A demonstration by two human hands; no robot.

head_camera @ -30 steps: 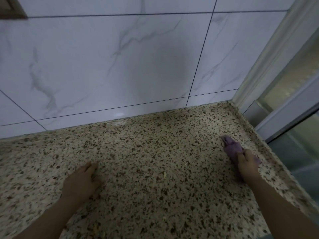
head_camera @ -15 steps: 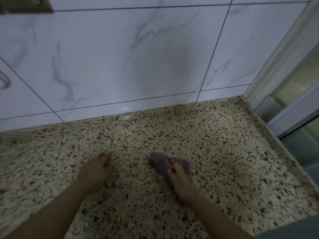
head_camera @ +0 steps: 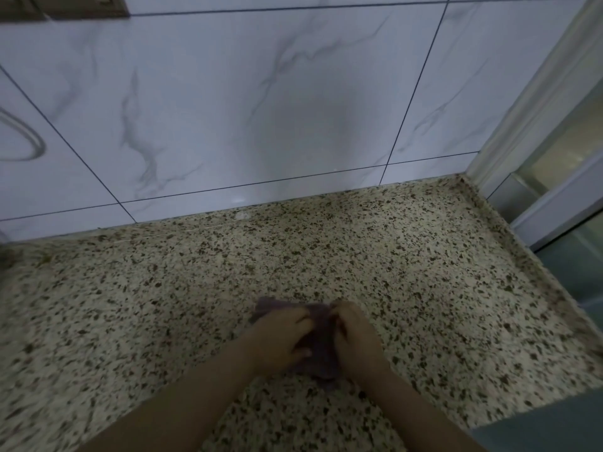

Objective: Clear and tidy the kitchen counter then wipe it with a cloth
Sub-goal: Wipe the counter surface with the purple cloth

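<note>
I see both hands low centre of frame, over speckled beige-and-brown stone bench [head_camera: 424, 272]. Crumpled purple cloth [head_camera: 318, 347] bunched between them, lying on bench near its front edge. Left hand [head_camera: 277, 337] curls over cloth's left side, fingers pinching fabric. Right hand [head_camera: 355, 334] grips cloth's right side, fingers bent into folds. Grip on both sides closed around cloth. White marble-veined wall tiles [head_camera: 228, 109] fill upper frame. Pale window frame [head_camera: 535, 102] at right edge.
</note>
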